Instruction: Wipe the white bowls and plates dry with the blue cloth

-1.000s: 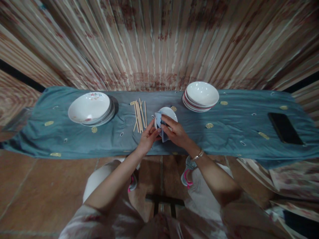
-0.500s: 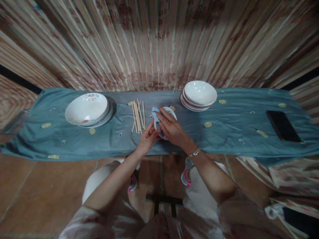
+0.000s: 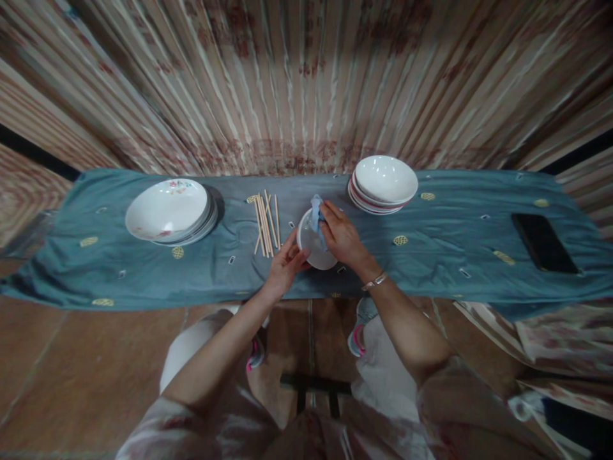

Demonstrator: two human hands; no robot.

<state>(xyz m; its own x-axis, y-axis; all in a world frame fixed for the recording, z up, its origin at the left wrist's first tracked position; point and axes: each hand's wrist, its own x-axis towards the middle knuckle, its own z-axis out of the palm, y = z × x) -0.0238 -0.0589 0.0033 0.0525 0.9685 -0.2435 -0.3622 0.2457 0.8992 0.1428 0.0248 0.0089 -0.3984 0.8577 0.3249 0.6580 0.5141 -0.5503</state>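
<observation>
A white bowl (image 3: 317,254) is held at the middle of the cloth-covered table, close to its near edge. My left hand (image 3: 286,262) grips the bowl's left rim, thumb on the near side. In my right hand (image 3: 341,235) is a light blue cloth (image 3: 317,214), bunched under the fingers and pressed against the inside of the bowl near its far rim. The right fingers cover part of the cloth and the bowl's right side. Just left of the bowl lie several wooden chopsticks (image 3: 266,223), loosely side by side.
A stack of floral-patterned plates (image 3: 167,211) stands at the left. Several white bowls (image 3: 385,181) are stacked behind and right of my hands. A black phone (image 3: 544,243) lies at the right end of the teal tablecloth (image 3: 460,223). Pleated curtains (image 3: 306,83) hang behind the table.
My right hand has slid right with the cloth, across the bowl, uncovering more of its inside. My left hand stays at the left rim. The plates, chopsticks and phone have not moved.
</observation>
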